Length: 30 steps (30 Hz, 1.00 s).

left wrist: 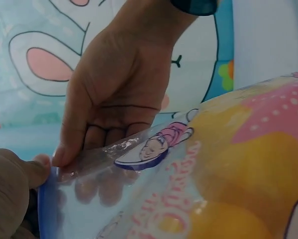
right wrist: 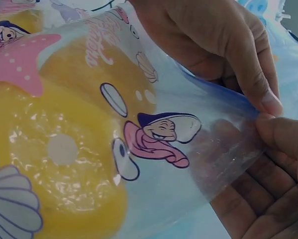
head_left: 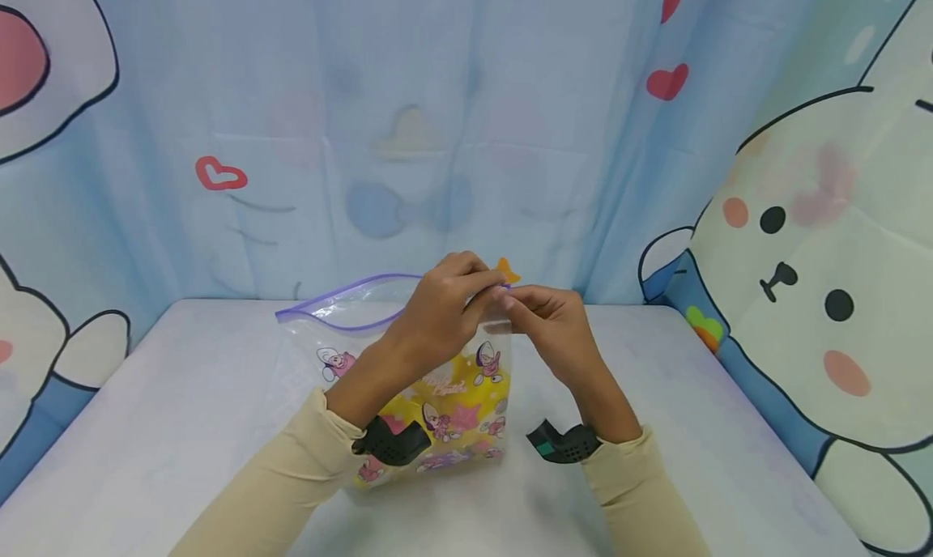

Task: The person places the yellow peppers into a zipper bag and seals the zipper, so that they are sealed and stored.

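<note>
A clear zip bag [head_left: 466, 407] stands on the table, printed with pink starfish and cartoon oysters, with yellow showing through it. Its purple zip strip [head_left: 357, 328] gapes apart at the left part of the mouth. At the top right corner, my left hand [head_left: 446, 304] pinches the strip between thumb and fingers. Right beside it, the thumb and index finger of my right hand [head_left: 551, 324] pinch the same corner, with the other fingers behind the clear plastic in the right wrist view. A small orange piece [head_left: 506, 271] sticks up by the left fingertips.
The white tabletop [head_left: 219, 427] extends around the bag. Behind it hangs a light blue curtain [head_left: 437, 120] with hearts and cartoon rabbits. A dark band [head_left: 397, 441] sits on the left wrist, another band [head_left: 564, 442] on the right.
</note>
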{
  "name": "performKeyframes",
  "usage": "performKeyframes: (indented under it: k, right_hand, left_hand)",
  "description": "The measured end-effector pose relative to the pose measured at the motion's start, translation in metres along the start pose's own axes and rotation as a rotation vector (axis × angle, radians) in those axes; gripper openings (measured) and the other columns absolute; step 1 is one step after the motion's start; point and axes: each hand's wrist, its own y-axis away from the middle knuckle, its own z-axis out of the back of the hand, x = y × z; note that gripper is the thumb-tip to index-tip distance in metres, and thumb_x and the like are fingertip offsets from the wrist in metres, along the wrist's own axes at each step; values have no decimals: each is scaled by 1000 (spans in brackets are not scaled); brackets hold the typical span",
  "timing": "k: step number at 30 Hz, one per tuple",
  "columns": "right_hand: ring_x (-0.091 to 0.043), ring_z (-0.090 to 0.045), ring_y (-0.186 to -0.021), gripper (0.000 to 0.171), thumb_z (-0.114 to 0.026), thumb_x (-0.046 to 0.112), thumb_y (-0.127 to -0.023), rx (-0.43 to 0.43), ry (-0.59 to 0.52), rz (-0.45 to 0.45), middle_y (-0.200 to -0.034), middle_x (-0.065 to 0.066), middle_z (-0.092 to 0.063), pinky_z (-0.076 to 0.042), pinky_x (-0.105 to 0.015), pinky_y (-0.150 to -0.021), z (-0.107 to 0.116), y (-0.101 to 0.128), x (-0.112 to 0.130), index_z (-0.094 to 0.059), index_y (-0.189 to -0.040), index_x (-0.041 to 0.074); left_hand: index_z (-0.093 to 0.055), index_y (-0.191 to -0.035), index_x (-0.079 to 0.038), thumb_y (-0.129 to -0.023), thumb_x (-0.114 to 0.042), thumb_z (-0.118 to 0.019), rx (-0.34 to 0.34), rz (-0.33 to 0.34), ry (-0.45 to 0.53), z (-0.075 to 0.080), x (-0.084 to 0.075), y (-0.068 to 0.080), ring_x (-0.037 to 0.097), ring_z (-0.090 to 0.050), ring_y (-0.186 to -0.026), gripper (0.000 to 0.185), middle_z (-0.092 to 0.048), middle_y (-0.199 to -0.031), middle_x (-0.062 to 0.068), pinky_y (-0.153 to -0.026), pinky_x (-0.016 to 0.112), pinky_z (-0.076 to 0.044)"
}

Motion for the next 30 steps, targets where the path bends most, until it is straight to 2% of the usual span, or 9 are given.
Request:
performKeyframes:
  k: [4,8,12,20,30]
  right_hand:
    - [-23,-71,-86,20,-56,0,-96,-29,58,46,-96,-10,-73,-58,-41,-74,-5,-1,2,-69,-106,-12]
    - [-23,-72,-85,21,-55,-4,-95,-54,76,71,-96,-12,-73,-58,-40,-71,-6,-1,4,-68,-108,-13]
    - [-22,-72,-87,22,-56,-3,-95,-67,61,72,-100,-8,-73,-58,-40,-71,-5,-1,4,-66,-110,-15]
    - [-18,-72,-81,24,-58,1,-95,-155,84,35,-93,-3,-74,-58,-36,-70,5,-1,4,-66,-108,-17]
    - [-17,-72,-76,25,-58,3,-95,-233,96,-35,-88,-1,-73,-58,-34,-69,16,-2,1,-65,-109,-16]
  left_hand:
    - [-72,-103,5,-91,-4,-64,-2,23,65,3,0,0,18,-55,-81,17,-60,-93,10,-66,20,-46]
    - [-71,-105,6,-93,-4,-62,9,48,83,5,0,-1,18,-54,-80,18,-60,-94,10,-66,20,-46]
    - [-71,-107,6,-93,-3,-61,20,78,71,5,0,-1,17,-54,-80,19,-59,-94,10,-66,19,-46]
    - [-71,-106,5,-94,-3,-60,41,130,-5,12,5,3,20,-55,-80,18,-60,-94,11,-67,24,-48]
    - [-72,-105,6,-93,0,-61,76,190,16,29,17,14,19,-52,-75,17,-61,-90,10,-65,28,-46]
